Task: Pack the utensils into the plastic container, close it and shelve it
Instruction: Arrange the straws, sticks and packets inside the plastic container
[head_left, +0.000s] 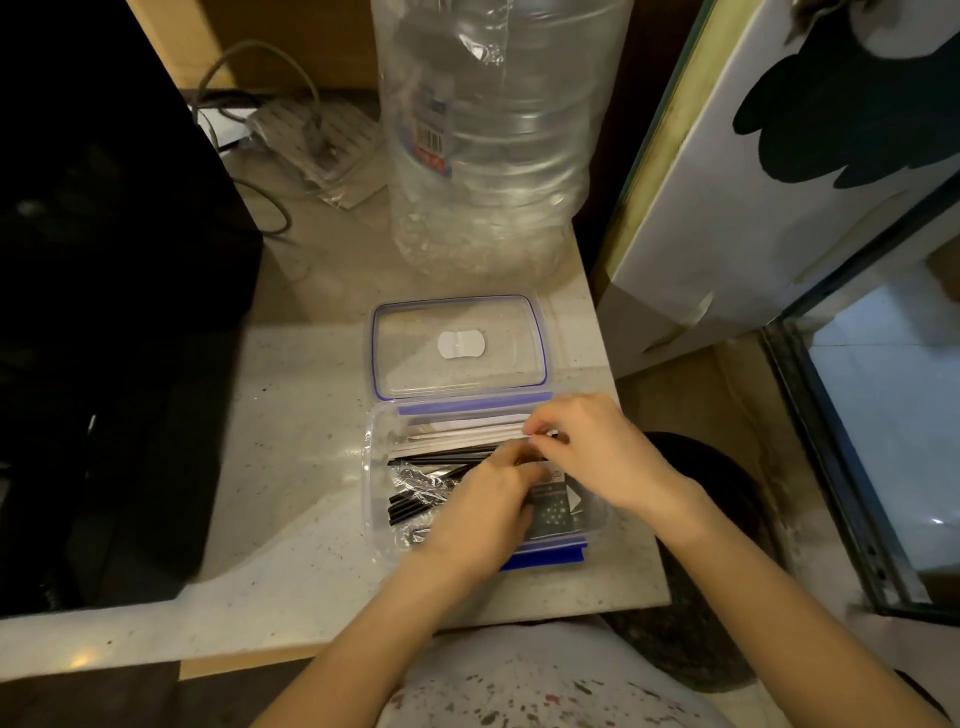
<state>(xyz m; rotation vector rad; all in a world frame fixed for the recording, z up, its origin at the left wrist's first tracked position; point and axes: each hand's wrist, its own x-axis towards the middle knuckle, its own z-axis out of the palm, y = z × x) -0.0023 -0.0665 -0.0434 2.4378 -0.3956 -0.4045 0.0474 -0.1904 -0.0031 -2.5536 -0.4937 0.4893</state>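
Observation:
A clear plastic container (375, 467) with blue clips stands open on the counter, near its right front corner. Its clear, blue-rimmed lid (460, 345) lies flat just behind it. Inside are white paper-wrapped utensils (467, 434) along the far side and black wrapped utensils (415, 501) in crinkled film at the left. My right hand (592, 447) pinches the right end of the white utensils. My left hand (483, 512) reaches into the container's middle and its fingers press on items there; what they hold is hidden. A small dark packet (558, 512) shows between my hands.
A large clear water bottle (488, 130) stands behind the lid. A black appliance (104, 312) fills the left side. Cables and a small wrapped pack (317, 145) lie at the back. A white door (779, 182) and a glass panel (883, 441) are on the right, past the counter edge (644, 519).

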